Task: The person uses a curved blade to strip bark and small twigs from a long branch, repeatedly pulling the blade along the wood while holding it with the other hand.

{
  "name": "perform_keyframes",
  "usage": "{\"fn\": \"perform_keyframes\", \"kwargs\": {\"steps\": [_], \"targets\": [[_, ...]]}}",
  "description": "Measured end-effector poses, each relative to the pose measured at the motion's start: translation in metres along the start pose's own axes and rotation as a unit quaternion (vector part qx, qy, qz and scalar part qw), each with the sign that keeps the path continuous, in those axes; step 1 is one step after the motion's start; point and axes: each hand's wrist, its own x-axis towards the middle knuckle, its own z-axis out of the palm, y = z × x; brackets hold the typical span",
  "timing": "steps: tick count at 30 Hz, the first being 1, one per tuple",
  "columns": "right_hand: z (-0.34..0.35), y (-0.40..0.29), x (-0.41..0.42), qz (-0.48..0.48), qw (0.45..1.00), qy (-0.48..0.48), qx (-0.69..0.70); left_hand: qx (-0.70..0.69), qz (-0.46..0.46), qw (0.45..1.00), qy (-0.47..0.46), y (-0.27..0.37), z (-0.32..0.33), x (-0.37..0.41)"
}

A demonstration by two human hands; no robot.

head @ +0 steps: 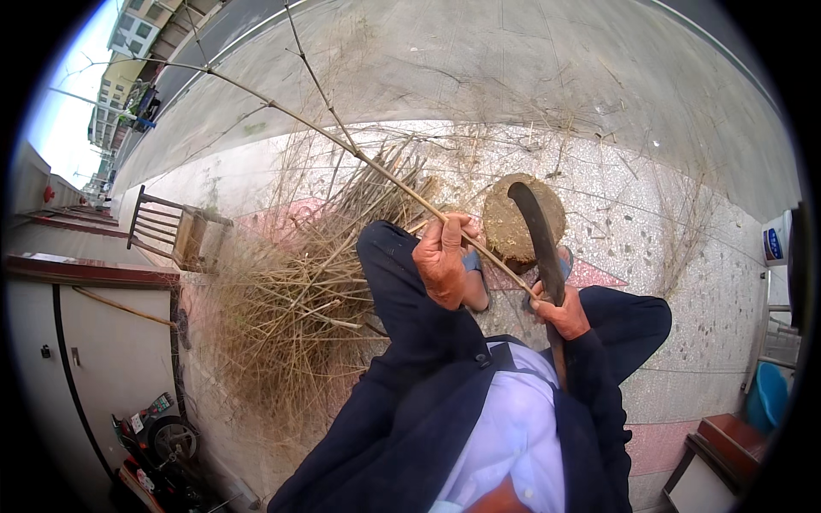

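A long, thin bamboo branch [308,122] with side twigs runs from the upper left down to my hands. My left hand [442,261] is closed around it above my knee. At its thick lower end, my right hand [563,314] grips both the branch and a billhook [544,240] with a dark curved blade. The blade points away from me, overlapping the right part of a round wooden chopping block [503,215] between my feet. Left of my legs lies a big heap of dry bamboo twigs [295,320], with a bundle of cut sticks [378,192] beyond it.
A wooden chair [186,231] stands left of the heap. A stick [122,304] leans by the door at left, with a red and black motor vehicle [154,449] below. Loose twigs [689,231] litter the paving at right. A blue basin [766,397] and white bucket [776,238] sit at the right edge.
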Motion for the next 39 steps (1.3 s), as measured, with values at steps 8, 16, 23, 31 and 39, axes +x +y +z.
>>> {"fn": "perform_keyframes", "kwargs": {"steps": [8,16,23,31,39], "targets": [[-0.002,0.003,-0.001,0.004,0.999,-0.014,0.046,0.049,0.023,0.99,-0.132,0.023,-0.019,0.007],[-0.003,0.0,-0.002,0.028,0.991,-0.048,0.125,0.08,0.052,0.958,-0.269,0.057,-0.025,0.014],[0.0,-0.01,0.004,0.036,0.98,-0.085,0.178,0.135,0.079,0.937,-0.314,0.089,-0.023,0.024],[0.01,-0.032,0.025,-0.006,0.987,-0.097,0.132,-0.02,0.171,0.961,-0.217,0.127,-0.022,0.037],[0.014,-0.05,0.074,-0.07,0.994,-0.053,0.063,-0.362,0.217,0.855,-0.301,0.204,-0.02,0.083]]}}
